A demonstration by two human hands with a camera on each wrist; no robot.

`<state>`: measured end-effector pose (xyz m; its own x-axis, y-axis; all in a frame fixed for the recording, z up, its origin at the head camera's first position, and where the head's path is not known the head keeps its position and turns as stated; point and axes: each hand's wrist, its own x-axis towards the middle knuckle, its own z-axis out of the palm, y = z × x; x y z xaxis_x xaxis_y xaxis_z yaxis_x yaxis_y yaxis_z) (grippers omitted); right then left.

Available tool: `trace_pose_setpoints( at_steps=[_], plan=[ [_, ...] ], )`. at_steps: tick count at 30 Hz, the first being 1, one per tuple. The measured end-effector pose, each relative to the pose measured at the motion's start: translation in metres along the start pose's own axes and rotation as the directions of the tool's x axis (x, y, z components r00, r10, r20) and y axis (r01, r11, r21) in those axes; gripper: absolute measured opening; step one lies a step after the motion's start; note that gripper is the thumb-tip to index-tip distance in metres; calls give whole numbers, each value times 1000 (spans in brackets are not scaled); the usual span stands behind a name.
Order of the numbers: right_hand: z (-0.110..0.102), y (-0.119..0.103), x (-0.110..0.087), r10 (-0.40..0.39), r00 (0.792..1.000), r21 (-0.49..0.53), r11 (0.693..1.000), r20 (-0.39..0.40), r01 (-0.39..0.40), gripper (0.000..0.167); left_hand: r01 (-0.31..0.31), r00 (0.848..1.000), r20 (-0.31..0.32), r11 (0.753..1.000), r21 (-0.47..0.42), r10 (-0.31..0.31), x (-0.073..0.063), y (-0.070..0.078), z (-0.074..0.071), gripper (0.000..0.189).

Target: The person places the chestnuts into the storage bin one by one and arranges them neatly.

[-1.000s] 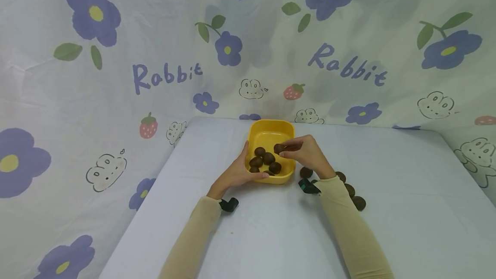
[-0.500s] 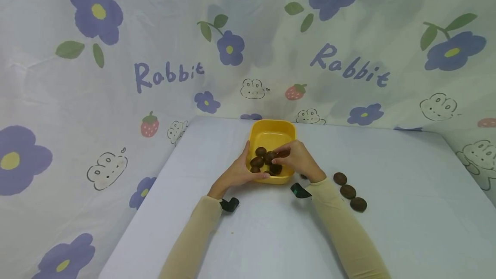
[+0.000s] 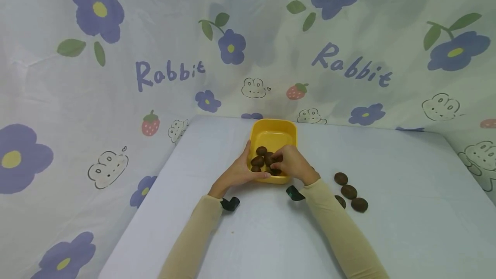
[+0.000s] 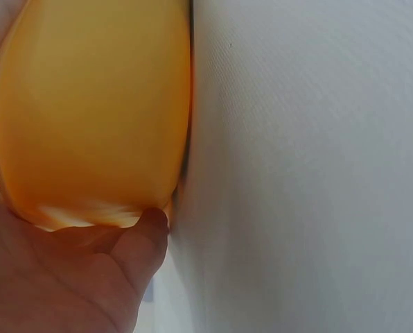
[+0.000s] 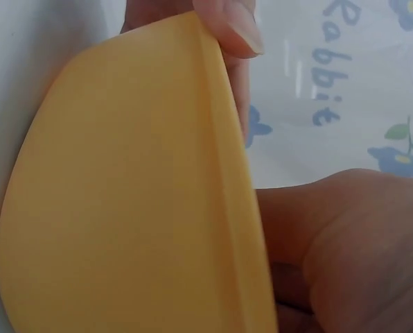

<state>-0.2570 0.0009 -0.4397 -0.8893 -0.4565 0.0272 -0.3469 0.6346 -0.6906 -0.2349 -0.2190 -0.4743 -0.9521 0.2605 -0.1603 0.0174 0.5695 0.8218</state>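
Observation:
A yellow plastic basin point(image 3: 271, 139) stands on the white table, holding several dark brown, roundish nut-like pieces in its near half. My left hand point(image 3: 237, 173) grips its near left corner, thumb along the near side and fingers on the left wall. In the left wrist view that thumb point(image 4: 141, 250) bends against the yellow wall. Over the right rim my right hand point(image 3: 295, 163) reaches in, with thumb and index finger pinching one brown piece point(image 3: 269, 159). The basin wall point(image 5: 137, 180) hides the fingertips and the pieces from the right wrist view.
Several more brown pieces lie on the table right of my right forearm, among them one piece point(image 3: 349, 191). The forearm partly covers another piece point(image 3: 340, 201). A printed cloth point(image 3: 255, 55) hangs behind the table.
My right hand has lowered a brown piece from above the basin's middle down to the others, moving left and nearer me. The left hand keeps its hold on the basin.

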Motion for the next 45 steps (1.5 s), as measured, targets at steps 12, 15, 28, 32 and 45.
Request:
trace_pose_setpoints(
  at_steps=[12, 15, 28, 32, 45],
  plan=[
    [6, -7, 4, -30, 999, -71, 997, 18, 31, 17, 4, 1000, -2, 1000, 2, -4, 1, 0, 0, 144],
    [9, -6, 5, -23, 1000, -78, 997, 15, 24, 16, 12, 1000, -2, 1000, 4, -12, 1, 0, 1, 143],
    [14, -6, 8, 61, 998, -107, 993, 35, -57, 11, 17, 1000, -5, 1000, -3, -17, 0, 0, 1, 143],
    [14, -7, 8, 82, 995, -107, 991, 58, -76, 10, 23, 1000, -9, 1000, 6, -23, 1, -1, 1, 143],
    [0, -5, 3, -1, 1000, -80, 997, 27, 3, 16, 19, 1000, -7, 1000, 14, -19, 2, -1, 2, 140]
  ],
)
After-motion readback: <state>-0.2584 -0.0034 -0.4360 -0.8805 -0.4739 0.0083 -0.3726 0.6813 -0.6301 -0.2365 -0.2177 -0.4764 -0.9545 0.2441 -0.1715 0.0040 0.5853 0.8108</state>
